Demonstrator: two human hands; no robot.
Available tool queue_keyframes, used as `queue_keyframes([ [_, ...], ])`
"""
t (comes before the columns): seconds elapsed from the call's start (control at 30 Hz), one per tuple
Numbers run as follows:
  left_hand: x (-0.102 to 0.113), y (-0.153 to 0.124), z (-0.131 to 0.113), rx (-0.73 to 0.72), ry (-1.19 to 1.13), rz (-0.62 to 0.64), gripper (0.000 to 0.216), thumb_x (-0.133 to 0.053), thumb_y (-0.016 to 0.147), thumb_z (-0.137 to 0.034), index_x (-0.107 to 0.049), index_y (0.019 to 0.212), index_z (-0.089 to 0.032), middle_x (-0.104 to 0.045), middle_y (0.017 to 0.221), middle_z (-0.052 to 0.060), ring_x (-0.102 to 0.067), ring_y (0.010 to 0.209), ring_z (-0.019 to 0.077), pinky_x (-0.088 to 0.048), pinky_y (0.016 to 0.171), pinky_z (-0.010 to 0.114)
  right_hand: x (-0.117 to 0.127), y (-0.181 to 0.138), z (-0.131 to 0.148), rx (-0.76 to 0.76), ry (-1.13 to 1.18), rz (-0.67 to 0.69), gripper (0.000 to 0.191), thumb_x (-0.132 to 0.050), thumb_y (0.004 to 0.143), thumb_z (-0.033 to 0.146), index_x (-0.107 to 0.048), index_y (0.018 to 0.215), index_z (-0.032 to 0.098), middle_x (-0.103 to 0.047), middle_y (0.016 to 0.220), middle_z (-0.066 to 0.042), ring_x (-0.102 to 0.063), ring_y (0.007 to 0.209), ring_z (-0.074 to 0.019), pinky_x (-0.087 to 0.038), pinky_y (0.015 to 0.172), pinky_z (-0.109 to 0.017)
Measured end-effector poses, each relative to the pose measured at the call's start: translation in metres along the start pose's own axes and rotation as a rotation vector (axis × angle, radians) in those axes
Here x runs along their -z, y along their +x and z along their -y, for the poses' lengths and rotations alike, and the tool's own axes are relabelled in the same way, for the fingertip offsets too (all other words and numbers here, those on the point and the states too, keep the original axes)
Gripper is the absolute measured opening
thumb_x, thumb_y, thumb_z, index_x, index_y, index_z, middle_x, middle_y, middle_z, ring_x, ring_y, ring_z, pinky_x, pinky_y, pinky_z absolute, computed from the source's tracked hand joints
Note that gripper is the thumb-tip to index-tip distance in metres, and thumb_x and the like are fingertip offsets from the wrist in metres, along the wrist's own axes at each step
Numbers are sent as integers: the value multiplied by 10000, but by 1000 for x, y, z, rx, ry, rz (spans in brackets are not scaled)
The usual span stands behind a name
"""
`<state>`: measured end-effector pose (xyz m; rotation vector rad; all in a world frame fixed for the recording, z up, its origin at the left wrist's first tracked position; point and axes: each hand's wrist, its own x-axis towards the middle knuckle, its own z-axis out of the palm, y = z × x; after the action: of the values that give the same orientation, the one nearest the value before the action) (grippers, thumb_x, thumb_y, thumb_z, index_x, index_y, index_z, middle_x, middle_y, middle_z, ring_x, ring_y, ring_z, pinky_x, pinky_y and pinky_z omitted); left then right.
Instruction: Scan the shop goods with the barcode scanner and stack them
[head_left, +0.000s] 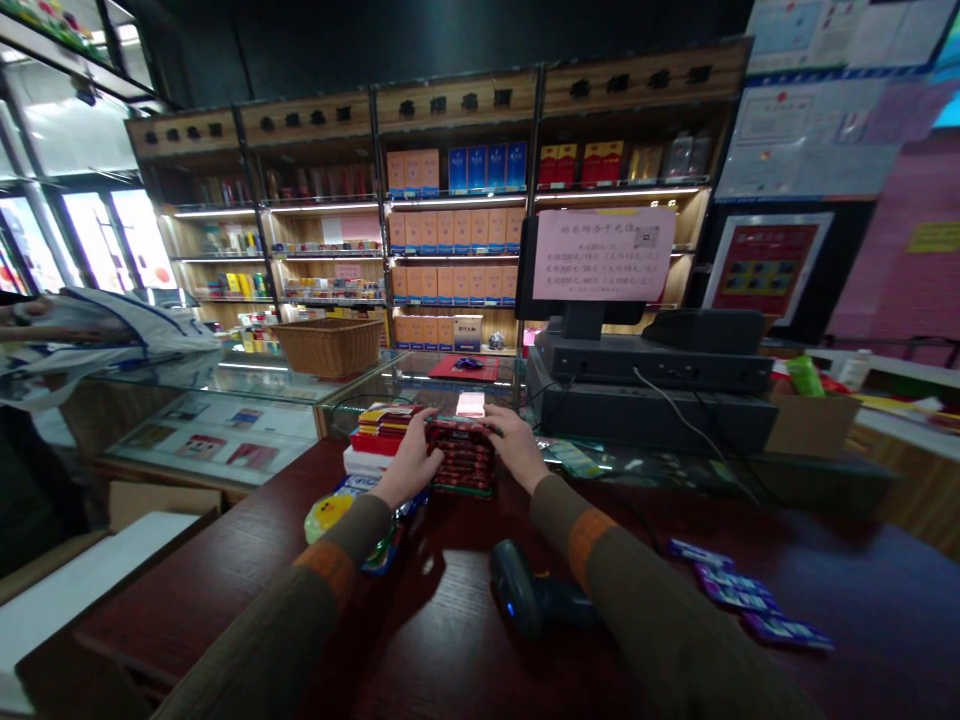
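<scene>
Both hands grip a dark red packet [463,462] with a green lower edge, standing on the brown counter. My left hand [411,462] closes on its left side, thumb toward me. At its top right corner, my right hand [516,442] pinches the edge. Just left of my left hand lies a stack of red and yellow packets [386,428] over white ones. Below that stack, colourful bags [330,515], one with a yellow duck face, lie partly behind my left wrist. A barcode scanner [519,590] with a blue light rests near my right forearm.
Several purple packets [739,588] lie at the right of the counter. A till with a monitor [600,260] stands behind, its cables hanging down. A wicker basket [330,345] sits on the glass case. At far left, a person's arm [30,318] is beside a white bag [135,325].
</scene>
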<state>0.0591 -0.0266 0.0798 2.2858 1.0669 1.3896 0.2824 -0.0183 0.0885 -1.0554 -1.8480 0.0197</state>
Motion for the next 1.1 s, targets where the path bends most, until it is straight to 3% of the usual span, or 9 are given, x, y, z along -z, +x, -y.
queue_keyframes([
  [0.17, 2, -4, -2, 7, 65, 13, 672, -498, 780, -111, -299, 1421, -150, -479, 1416, 159, -471, 1348, 236, -351, 1168, 454, 3, -2, -6, 53, -119, 87, 397, -555, 827, 20, -774, 1075, 238, -666, 1317, -75, -514, 1302, -239, -396, 1126, -464],
  [0.37, 0, -4, 6, -11, 143, 43, 774, -495, 769, -123, -225, 1493, -142, -410, 1509, 174, -378, 1431, 264, -278, 1198, 494, 5, -5, -5, -2, -228, 140, 432, -535, 879, 42, -757, 1120, 323, -629, 1375, -29, -453, 1337, -275, -390, 1074, -526],
  [0.77, -3, -9, 10, 77, 356, 53, 846, -512, 752, -163, -231, 1550, -175, -445, 1506, 143, -452, 1313, 329, -388, 1074, 528, 0, -6, -15, -23, -220, 130, 417, -530, 915, 88, -735, 1167, 350, -625, 1375, -24, -445, 1322, -272, -404, 1054, -499],
  [0.97, -4, -9, 11, 89, 378, 81, 824, -504, 760, -143, -251, 1545, -146, -412, 1536, 148, -427, 1336, 341, -380, 1087, 533, 1, -10, -16, -22, -208, 122, 418, -509, 925, 86, -736, 1175, 333, -630, 1369, -36, -451, 1316, -267, -401, 1073, -490],
  [1.1, -5, -8, 11, 87, 349, 46, 675, -495, 870, -225, -315, 1518, -179, -475, 1486, 131, -451, 1320, 319, -393, 1085, 526, 1, -11, -16, -33, -191, 115, 462, -483, 907, 56, -730, 1186, 330, -634, 1362, -36, -464, 1308, -258, -399, 1085, -485],
])
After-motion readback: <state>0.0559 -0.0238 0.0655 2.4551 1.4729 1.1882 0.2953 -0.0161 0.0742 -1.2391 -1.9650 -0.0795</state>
